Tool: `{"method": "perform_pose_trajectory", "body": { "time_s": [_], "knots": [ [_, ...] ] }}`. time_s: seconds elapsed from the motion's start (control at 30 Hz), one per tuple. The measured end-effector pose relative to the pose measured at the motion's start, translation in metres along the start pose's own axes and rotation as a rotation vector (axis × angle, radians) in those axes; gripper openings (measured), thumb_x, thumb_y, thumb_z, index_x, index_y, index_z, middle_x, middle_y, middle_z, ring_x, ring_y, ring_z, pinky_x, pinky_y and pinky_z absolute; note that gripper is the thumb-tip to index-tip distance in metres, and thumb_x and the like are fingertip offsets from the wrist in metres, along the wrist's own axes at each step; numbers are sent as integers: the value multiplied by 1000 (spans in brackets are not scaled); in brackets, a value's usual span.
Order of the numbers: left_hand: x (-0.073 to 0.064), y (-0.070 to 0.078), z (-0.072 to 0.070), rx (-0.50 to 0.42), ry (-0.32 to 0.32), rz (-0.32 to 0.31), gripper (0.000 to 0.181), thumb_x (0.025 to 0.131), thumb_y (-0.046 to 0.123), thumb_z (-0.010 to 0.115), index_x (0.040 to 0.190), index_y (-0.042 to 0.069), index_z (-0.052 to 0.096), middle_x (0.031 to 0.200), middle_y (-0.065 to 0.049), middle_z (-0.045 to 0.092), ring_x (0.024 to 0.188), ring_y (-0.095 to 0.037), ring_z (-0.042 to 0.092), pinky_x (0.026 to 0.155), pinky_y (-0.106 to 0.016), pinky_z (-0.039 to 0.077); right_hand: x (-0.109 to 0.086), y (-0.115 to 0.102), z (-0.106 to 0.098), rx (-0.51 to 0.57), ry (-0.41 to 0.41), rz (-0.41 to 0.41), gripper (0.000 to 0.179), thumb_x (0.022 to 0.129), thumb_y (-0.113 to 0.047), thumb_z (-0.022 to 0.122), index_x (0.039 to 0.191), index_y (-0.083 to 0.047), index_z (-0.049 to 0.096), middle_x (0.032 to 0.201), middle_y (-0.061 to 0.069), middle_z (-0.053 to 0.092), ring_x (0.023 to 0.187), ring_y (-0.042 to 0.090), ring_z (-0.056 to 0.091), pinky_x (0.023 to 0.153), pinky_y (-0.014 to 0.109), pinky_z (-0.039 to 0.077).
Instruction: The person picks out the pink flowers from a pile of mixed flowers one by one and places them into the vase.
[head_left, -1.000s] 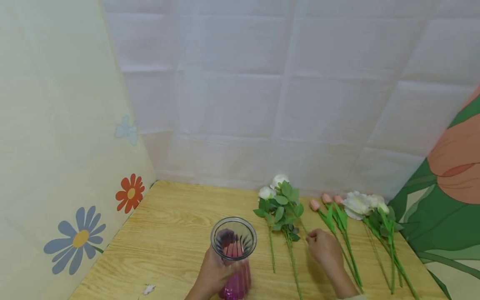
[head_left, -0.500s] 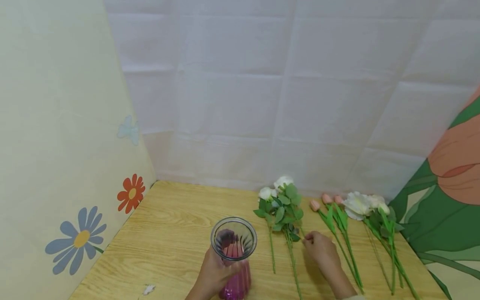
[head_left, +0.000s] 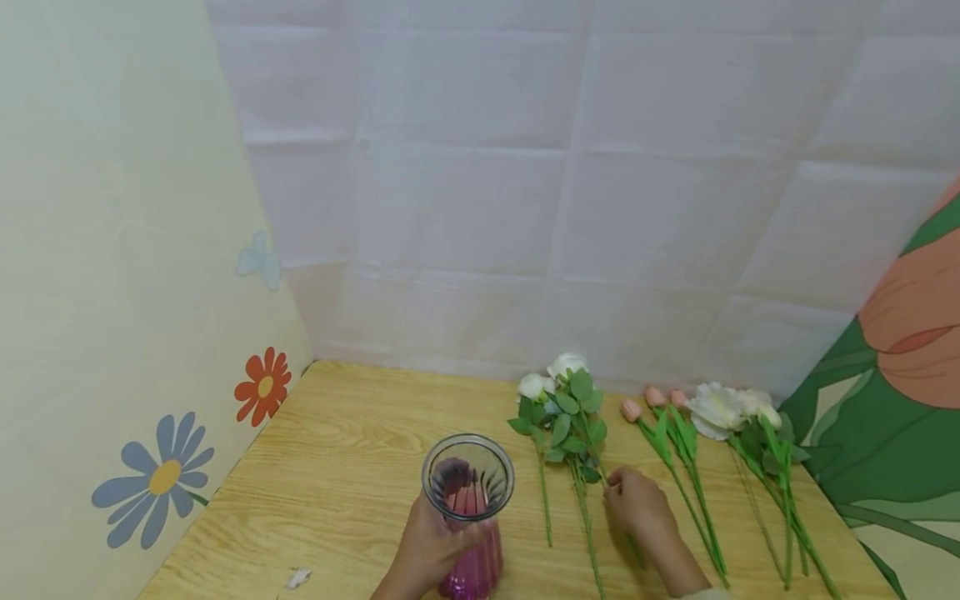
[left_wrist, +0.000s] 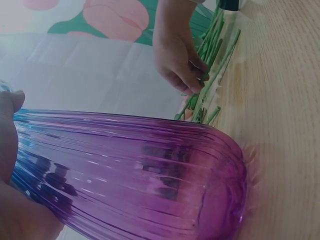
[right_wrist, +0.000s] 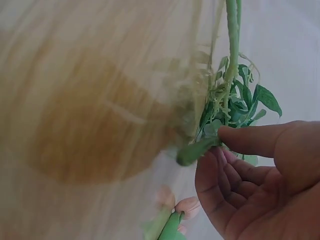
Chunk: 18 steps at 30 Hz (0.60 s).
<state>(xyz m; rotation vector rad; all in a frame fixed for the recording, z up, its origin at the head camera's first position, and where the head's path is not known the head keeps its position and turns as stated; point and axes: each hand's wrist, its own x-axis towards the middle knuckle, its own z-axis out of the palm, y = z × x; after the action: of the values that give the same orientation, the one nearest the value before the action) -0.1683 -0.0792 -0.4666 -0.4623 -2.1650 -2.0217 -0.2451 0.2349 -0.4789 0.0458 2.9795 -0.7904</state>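
Observation:
A ribbed glass vase, with a wide clear rim and a purple-pink lower body, stands at the front middle of the table. My left hand grips it around the upper part, thumb across the front. In the left wrist view the vase shades from blue near the hand to purple at its base. To the right, my right hand pinches the green stem of a white rose between thumb and forefinger. The rose's leaves overlap another white rose lying to its left.
Pink tulips lie right of the right hand, their stems toward the front edge. Beyond them are larger white flowers with leaves. A small pale scrap lies at the front left. A white cloth backdrop hangs behind the table.
My right hand has shifted slightly left and toward me along the stem's side. The upper white rose and its leaves moved a little to the right. The left hand and vase stayed put.

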Motion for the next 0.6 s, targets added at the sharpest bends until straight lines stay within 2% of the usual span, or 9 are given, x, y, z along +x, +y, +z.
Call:
{"method": "perform_pose_trajectory", "body": {
  "time_s": [0.2,0.37,0.47,0.6],
  "knots": [
    [0,2,0,8,1,-9,66,80,13,84,134,1,48,126,-13,63,120,-40,59,101,-44,55,-1,0,0,-12,-11,-29,24,95,-8,55,108,10,64,92,15,69,79,27,66,64,42,57],
    [1,-2,-2,62,7,34,64,79,15,84,133,3,50,123,-11,64,117,-37,61,98,-41,56,0,4,-3,-12,-14,-28,29,95,-13,58,111,10,63,97,17,70,83,30,67,66,45,57],
    [3,-4,-2,59,2,54,64,80,15,83,133,3,51,122,-11,64,116,-38,61,96,-38,56,2,9,-10,-4,-24,-7,34,95,-17,59,116,10,63,103,20,70,88,32,67,70,48,57],
    [3,-4,-2,41,-8,36,64,80,14,83,133,2,50,123,-12,64,117,-35,61,97,-39,56,5,20,-24,-31,-53,20,37,97,-18,60,118,12,60,107,26,69,92,40,67,75,53,56]
  ]
}}
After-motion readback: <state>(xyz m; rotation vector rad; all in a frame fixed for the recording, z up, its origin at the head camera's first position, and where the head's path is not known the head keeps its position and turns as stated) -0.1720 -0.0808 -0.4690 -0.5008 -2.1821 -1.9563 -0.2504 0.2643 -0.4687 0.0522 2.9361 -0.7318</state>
